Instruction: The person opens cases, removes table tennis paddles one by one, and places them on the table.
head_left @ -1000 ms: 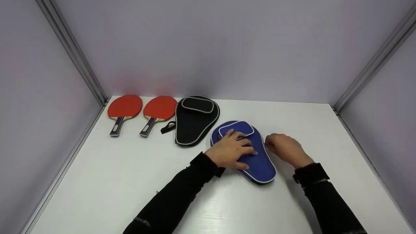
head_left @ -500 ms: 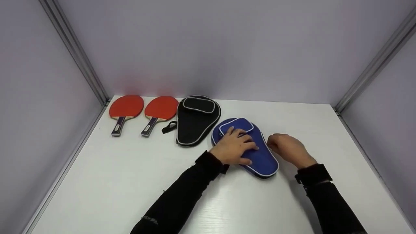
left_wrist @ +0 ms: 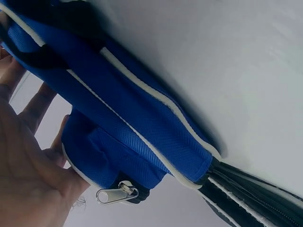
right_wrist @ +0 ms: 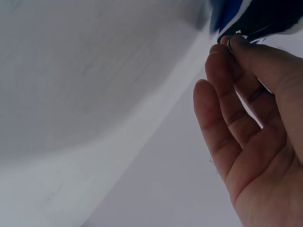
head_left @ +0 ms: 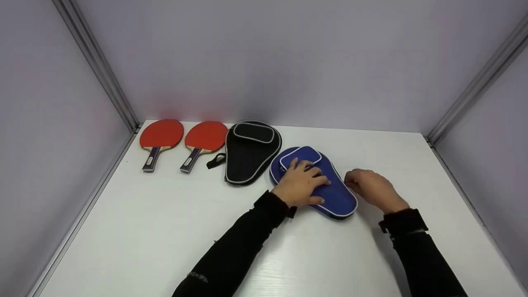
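Observation:
A blue table tennis bat case with white piping lies flat on the white table, its narrow end toward the front right. Spread across its top is my left hand, fingers fairly straight, near the small front pocket. At the right side of the case, my right hand pinches a small metal zipper pull between thumb and index finger. A second zipper pull dangles free from the pocket in the left wrist view. The black zipper strip runs along the case's edge.
Two red table tennis bats lie at the back left, handles toward the front. Next to them is a black bat case with a wrist strap. Grey walls enclose the table on the back and sides.
The blue case has turned slightly, its narrow end swinging right and away. My right hand has slid a little to the right along the case's edge; my left hand has shifted with the case.

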A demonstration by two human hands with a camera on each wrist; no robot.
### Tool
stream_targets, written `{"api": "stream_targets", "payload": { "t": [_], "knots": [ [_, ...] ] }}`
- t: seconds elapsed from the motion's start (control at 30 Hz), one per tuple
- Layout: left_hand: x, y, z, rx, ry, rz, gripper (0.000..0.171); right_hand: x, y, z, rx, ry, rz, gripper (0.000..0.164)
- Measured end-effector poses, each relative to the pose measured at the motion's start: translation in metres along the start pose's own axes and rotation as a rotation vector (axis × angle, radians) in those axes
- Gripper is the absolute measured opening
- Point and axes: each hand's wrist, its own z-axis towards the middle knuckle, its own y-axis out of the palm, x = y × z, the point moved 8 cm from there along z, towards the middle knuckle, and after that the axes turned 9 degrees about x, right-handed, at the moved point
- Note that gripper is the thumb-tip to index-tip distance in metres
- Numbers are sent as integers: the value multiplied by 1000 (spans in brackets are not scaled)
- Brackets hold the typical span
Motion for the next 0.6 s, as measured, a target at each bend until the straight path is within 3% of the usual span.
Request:
{"api": "stream_targets", "payload": {
  "t": [0.3, 0.6],
  "knots": [
    [-1, -1, 4, 1, -25, -21, 60, 6, -5, -9, -20, -9, 27, 10],
    [-2, -1, 3, -14, -34, -36, 61, 3, -16, -21, -93, -60, 54, 16]
  ]
}}
